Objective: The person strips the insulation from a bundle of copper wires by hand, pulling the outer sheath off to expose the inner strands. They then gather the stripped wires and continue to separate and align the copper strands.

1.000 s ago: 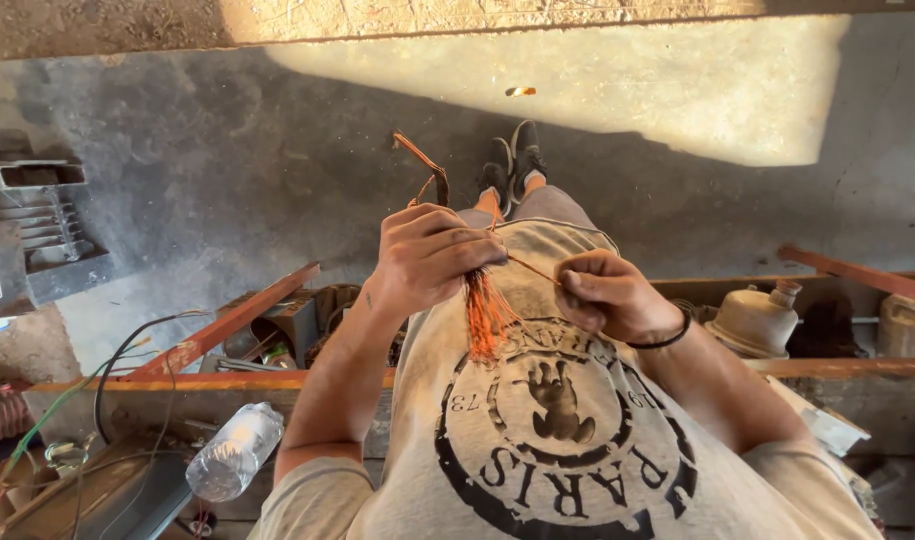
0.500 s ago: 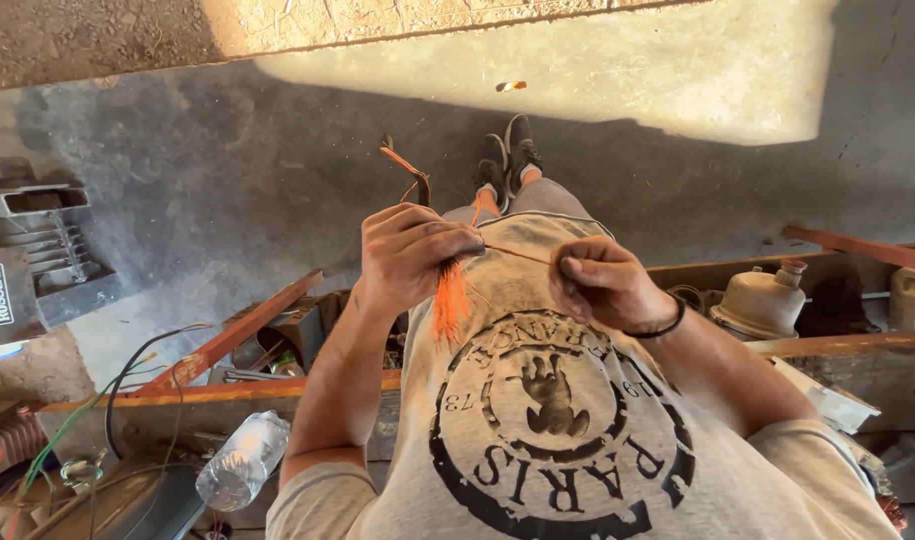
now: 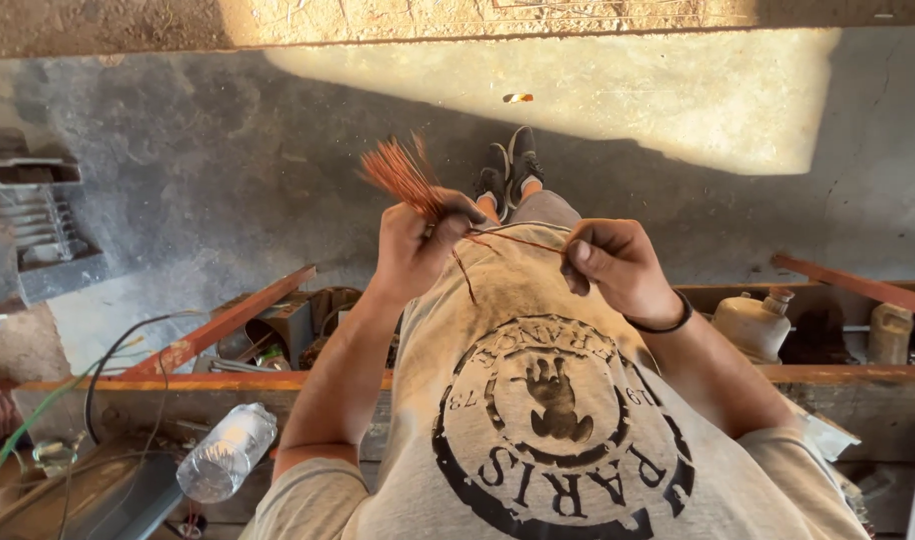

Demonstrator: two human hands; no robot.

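Concrete floor point(image 3: 178, 150) lies below us, grey in shade with a sunlit patch further out. At far left we see a grey metal machine part point(image 3: 38, 230), and nearer us a clear plastic bottle point(image 3: 226, 452) lying on its side among loose cables. Our left hand point(image 3: 418, 245) has its grip pressed together around a bundle of copper wires point(image 3: 398, 170), whose strands fan up and out from the fist. 1 thin wire strand point(image 3: 518, 240) runs across to our right hand point(image 3: 618, 265), whose grip pinches its end between thumb and fingers. Both hands hover above our printed shirt point(image 3: 548, 420). At right, a pale jug point(image 3: 753, 322) stands beside an orange metal bar point(image 3: 858, 285).
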